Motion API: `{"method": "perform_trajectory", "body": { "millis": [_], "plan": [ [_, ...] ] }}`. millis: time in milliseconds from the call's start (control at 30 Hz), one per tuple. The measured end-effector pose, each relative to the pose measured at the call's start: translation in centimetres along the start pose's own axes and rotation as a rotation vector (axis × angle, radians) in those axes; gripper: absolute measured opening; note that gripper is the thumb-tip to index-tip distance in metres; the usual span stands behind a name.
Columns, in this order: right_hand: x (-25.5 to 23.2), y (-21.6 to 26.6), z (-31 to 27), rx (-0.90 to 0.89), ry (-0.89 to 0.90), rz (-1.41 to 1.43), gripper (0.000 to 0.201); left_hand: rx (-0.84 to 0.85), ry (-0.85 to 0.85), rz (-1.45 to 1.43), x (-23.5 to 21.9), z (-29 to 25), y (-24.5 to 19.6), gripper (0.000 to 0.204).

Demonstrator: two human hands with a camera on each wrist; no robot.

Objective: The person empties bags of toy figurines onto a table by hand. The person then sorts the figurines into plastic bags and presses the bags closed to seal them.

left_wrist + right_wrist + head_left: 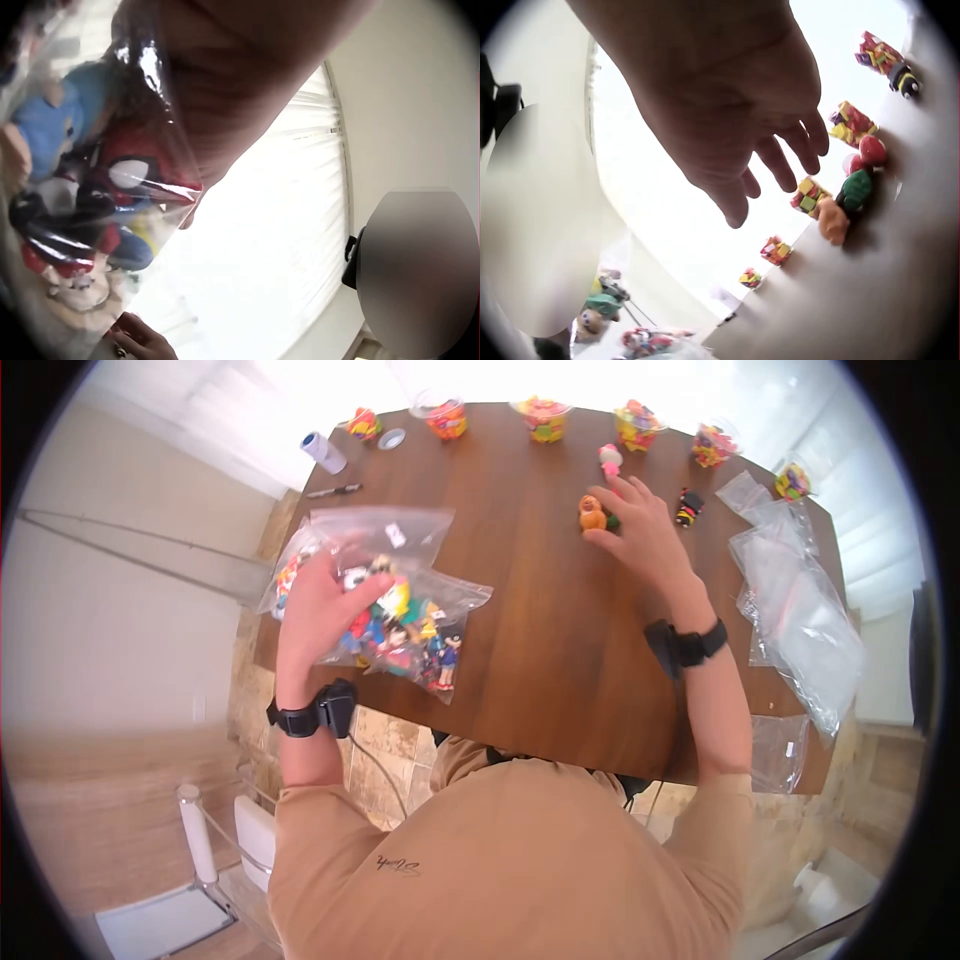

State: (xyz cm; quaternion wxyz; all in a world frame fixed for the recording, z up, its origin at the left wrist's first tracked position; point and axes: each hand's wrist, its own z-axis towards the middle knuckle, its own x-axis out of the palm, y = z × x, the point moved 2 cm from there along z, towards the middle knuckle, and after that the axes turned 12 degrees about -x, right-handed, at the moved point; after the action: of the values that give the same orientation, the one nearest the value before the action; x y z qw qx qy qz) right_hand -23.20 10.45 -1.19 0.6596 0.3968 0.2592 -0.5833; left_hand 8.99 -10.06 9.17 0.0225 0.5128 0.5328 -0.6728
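My left hand (325, 600) holds a clear zip bag of small toy figurines (445, 652) at the near left of the table. Through the plastic in the left wrist view show a red-and-blue masked figurine (129, 174) and one in light blue (45, 127). The gripping fingertips are partly hidden there. My right hand (645, 535) hovers with fingers spread and nothing in them, right beside an orange figurine (592, 513). A green figurine (856, 189) stands close to the orange one. Farther back is a pink-and-white figurine (609, 458); a black figurine (689, 507) stands to the right.
Clear cups of colourful sweets (545, 426) line the table's far edge. Another clear bag (425, 530) with a white label lies behind the held one. Empty plastic bags (800, 610) cover the right side. A white roll (323, 452) and a black marker (335, 491) are at far left.
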Motion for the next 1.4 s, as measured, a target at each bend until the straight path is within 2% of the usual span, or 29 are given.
{"method": "perform_trajectory", "body": {
  "millis": [33,67,100,167,200,300,367,433,467,533,567,633,700,767,833,900,967,1033,1133,1167,1200,1300,1367,1400],
  "plan": [
    [0.5,0.1,0.7,0.045,0.042,-0.105,0.049,-0.097,-0.014,0.309,-0.3,0.4,0.3,0.059],
    [0.9,0.0,1.3,0.094,0.084,-0.209,0.053,-0.265,0.052,0.374,-0.1,0.9,0.8,0.067],
    [1.5,-0.3,1.5,0.106,0.077,-0.227,0.053,-0.242,0.057,0.373,-0.1,1.2,1.4,0.067],
    [2.9,-1.2,1.8,0.256,0.383,-0.129,0.059,-0.224,-0.104,0.455,-0.3,1.3,2.3,0.073],
    [2.8,-1.1,1.8,0.282,0.460,-0.121,0.059,-0.130,-0.260,0.368,-0.1,0.5,2.2,0.075],
    [2.7,-1.6,1.1,0.288,0.455,-0.034,0.061,-0.162,-0.224,0.313,-0.4,0.1,1.4,0.074],
    [2.4,-1.5,0.2,0.262,0.474,-0.043,0.062,-0.112,-0.208,0.283,-0.2,-0.2,1.0,0.069],
    [1.9,-0.8,-0.5,0.223,0.490,-0.038,0.064,0.042,-0.203,0.405,-0.5,-0.3,1.8,0.057],
    [1.3,-0.1,-0.9,0.217,0.519,-0.020,0.066,0.026,-0.199,0.409,-0.4,-0.3,2.2,0.057],
    [0.1,1.0,-1.8,0.209,0.557,0.009,0.069,0.179,-0.276,0.342,-0.4,-0.3,2.5,0.043],
    [-0.4,1.5,-2.2,0.206,0.591,0.010,0.070,0.166,-0.274,0.349,-0.4,-0.9,2.0,0.043],
    [-0.5,2.6,-2.7,0.200,0.629,0.020,0.071,-0.079,-0.009,0.230,0.4,-1.9,0.7,0.041],
    [-1.4,2.9,-3.8,0.108,0.605,0.043,0.072,-0.068,0.044,0.328,1.2,-2.2,0.8,0.044],
    [-2.9,3.2,-4.2,0.104,0.594,0.088,0.071,0.053,-0.055,0.479,1.4,-2.2,0.8,0.047],
    [-4.8,3.5,-4.7,0.096,0.582,0.141,0.070,0.083,-0.043,0.485,1.8,-2.8,0.5,0.050],
    [-7.2,3.5,-4.7,0.118,0.499,0.151,0.067,0.196,-0.192,0.490,2.3,-3.6,-0.6,0.054],
    [-9.9,4.1,-5.3,0.174,0.484,0.116,0.066,0.255,-0.186,0.414,3.8,-4.5,-1.3,0.057],
    [-12.4,4.5,-6.7,0.243,0.455,0.084,0.064,0.355,0.019,0.142,6.7,-5.8,-2.9,0.057],
    [-16.8,5.4,-10.2,0.370,0.458,0.070,0.064,0.515,0.421,0.202,11.4,-7.0,-5.6,0.055],
    [-18.3,5.9,-11.6,0.562,0.443,0.134,0.065,0.569,0.535,0.205,12.8,-7.2,-5.6,0.056],
    [-19.6,5.3,-14.7,0.542,0.411,0.052,0.065,0.588,0.569,0.185,14.0,-7.5,-5.4,0.055],
    [-22.9,2.6,-24.3,1.034,0.256,-0.088,0.069,0.592,0.618,0.115,16.3,-7.8,-4.2,0.053],
    [-24.5,-1.0,-34.0,1.163,0.108,-0.176,0.075,0.589,0.638,0.070,16.9,-7.8,-4.1,0.052],
    [-24.7,-1.7,-36.8,1.162,0.112,-0.168,0.075,0.586,0.664,0.080,16.9,-7.7,-4.2,0.052]
  ]
}}
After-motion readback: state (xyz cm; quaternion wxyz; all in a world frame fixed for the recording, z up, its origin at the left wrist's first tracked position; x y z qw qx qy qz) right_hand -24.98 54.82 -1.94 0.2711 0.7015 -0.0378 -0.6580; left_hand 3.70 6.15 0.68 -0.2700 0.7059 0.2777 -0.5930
